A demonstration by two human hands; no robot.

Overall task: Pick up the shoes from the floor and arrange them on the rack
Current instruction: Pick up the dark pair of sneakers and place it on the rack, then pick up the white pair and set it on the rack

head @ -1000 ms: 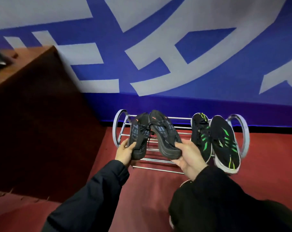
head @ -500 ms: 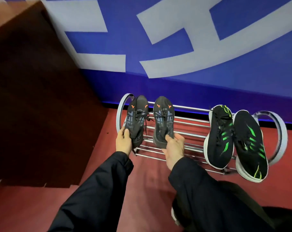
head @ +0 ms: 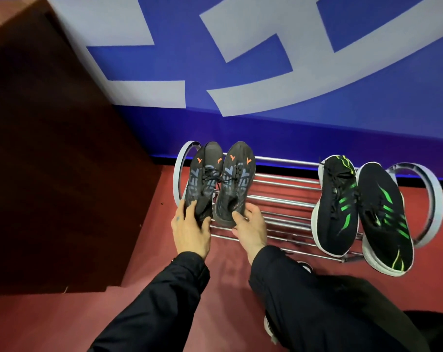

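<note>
Head cam: both dark grey sneakers sit at the shoe rack (head: 286, 199)'s left end, toes to the wall. My left hand (head: 190, 228) grips the left sneaker (head: 202, 179)'s heel; my right hand (head: 249, 228) rests loose-fingered against the right sneaker (head: 234, 181)'s heel. The black-and-green pair (head: 360, 209) fills the right end.

Chrome-bar shoe rack (head: 286, 196) on red floor (head: 63, 316) against blue wall. On rack: dark grey pair with orange marks (head: 219, 181) at left end, black-green pair (head: 362, 212) at right end, toes toward wall.
</note>
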